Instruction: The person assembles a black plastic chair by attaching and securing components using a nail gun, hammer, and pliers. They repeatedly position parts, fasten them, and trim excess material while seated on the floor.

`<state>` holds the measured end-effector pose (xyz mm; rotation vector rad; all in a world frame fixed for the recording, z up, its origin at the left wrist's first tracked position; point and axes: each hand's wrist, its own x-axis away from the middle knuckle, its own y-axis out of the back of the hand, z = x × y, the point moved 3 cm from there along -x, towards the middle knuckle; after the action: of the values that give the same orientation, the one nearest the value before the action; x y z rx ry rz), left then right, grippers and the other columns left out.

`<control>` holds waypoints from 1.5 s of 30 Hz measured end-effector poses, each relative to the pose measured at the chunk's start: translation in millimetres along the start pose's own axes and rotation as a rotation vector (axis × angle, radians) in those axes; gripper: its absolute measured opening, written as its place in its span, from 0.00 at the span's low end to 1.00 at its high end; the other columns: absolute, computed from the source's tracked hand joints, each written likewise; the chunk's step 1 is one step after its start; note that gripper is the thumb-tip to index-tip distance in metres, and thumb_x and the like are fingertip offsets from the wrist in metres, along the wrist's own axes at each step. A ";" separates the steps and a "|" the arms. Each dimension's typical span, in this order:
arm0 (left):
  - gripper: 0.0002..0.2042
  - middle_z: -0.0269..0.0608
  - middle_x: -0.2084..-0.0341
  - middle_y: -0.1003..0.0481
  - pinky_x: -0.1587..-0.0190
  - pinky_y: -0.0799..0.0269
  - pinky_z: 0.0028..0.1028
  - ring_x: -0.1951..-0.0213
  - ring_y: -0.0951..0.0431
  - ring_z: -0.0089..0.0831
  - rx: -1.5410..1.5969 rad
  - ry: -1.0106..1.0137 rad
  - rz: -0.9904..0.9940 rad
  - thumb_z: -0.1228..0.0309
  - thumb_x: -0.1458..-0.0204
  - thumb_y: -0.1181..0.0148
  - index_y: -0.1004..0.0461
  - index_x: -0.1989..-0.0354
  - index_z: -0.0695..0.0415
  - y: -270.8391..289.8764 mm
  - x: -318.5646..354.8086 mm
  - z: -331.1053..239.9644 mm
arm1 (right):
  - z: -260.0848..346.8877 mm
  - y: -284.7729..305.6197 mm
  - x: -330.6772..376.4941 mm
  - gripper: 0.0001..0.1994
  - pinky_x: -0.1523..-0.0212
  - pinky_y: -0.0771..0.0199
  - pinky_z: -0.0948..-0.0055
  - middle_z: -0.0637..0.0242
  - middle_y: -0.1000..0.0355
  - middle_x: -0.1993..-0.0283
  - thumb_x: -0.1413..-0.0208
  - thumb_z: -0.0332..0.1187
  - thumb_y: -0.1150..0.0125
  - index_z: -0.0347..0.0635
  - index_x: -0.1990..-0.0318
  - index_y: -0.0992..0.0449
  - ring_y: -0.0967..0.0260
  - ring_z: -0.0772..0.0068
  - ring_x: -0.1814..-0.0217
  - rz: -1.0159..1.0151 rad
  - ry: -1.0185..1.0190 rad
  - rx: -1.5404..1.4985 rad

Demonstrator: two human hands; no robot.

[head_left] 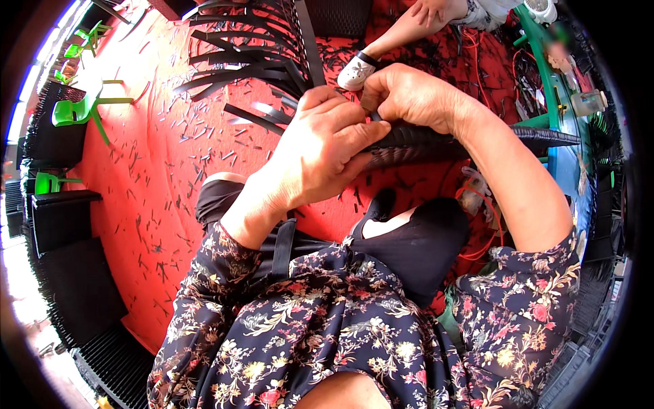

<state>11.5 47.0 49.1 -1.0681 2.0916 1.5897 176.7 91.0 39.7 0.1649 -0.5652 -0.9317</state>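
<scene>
A black woven piece (419, 151) with a braided band lies across my lap, its narrow end reaching to the right. Long loose black strips (248, 71) fan out leftward from its upright edge, beyond my left hand. My left hand (330, 140) is closed over the corner of the woven piece, fingers curled and thumb stretched toward the right hand. Just to its right, my right hand (412, 99) is bent at the wrist with its fingers pinched. A bit of black strip (374, 116) shows at those fingertips; the rest is hidden behind the fingers.
Black strip offcuts litter the red floor (160, 177). Another person's leg and light-coloured clog (355, 72) are just beyond my hands. Green chairs (78, 109) and black woven furniture (65, 218) stand left. A green frame (541, 61) and a jar (588, 103) are right.
</scene>
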 end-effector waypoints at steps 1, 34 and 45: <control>0.21 0.37 0.75 0.31 0.57 0.37 0.36 0.69 0.30 0.38 -0.004 0.003 0.003 0.71 0.66 0.34 0.24 0.58 0.57 0.3 0.3 -1.2 | 2.3 -1.4 2.5 0.09 0.74 0.35 0.77 0.69 0.30 0.76 0.65 0.19 0.45 0.34 0.71 0.24 0.35 0.79 0.75 -0.023 -0.021 -0.015; 0.20 0.34 0.78 0.32 0.61 0.37 0.35 0.75 0.30 0.34 -0.037 -0.015 -0.051 0.74 0.69 0.33 0.23 0.61 0.58 -5.1 7.4 -17.8 | -1.3 -16.5 15.5 0.10 0.75 0.33 0.75 0.68 0.28 0.76 0.63 0.21 0.44 0.34 0.68 0.23 0.33 0.76 0.75 0.171 -0.111 -0.033; 0.19 0.33 0.78 0.32 0.62 0.36 0.35 0.76 0.31 0.33 -0.048 -0.036 -0.092 0.74 0.69 0.33 0.23 0.62 0.58 -10.3 13.0 -27.8 | -6.9 -24.1 25.1 0.11 0.71 0.31 0.75 0.67 0.26 0.74 0.60 0.22 0.43 0.34 0.65 0.22 0.31 0.77 0.72 0.259 -0.124 -0.063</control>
<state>15.3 15.5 43.2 -1.1263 1.9607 1.6100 174.8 55.9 34.7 -0.0235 -0.6535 -0.7100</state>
